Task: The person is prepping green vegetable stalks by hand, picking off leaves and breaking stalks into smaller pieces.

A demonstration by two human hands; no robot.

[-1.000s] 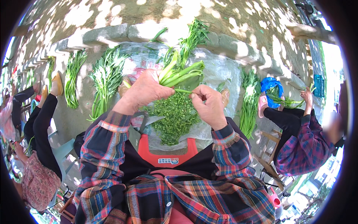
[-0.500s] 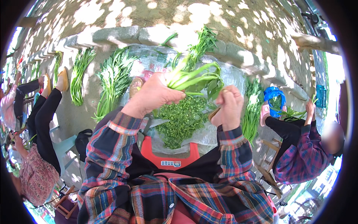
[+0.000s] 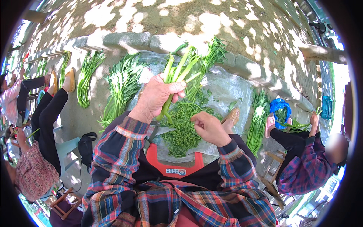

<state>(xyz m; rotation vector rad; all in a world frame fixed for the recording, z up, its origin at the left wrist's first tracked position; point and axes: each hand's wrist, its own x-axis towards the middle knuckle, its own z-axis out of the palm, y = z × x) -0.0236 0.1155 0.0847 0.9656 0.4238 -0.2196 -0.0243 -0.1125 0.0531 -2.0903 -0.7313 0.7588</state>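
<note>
Head view: landmark, the pile of chopped greens, lying on a plastic sheet.
Stalk bundle: raised over the pile's far-left part; upper ends splayed, lower ends pointing down at the pile.
Left hand: clamped around the bundle's middle.
Right hand: over the pile's right side, apart from the bundle; fingers curled, whether pinching a scrap cannot be told.
Grey blade-like piece: at the pile's left edge; if sharp, it could nick a hand lowered there.
Bundle risk: uneven stalks could slide out onto the pile should the grip slacken.
Pile risk: the sandal, just right of the pile, could scatter pieces if shifted.
</note>
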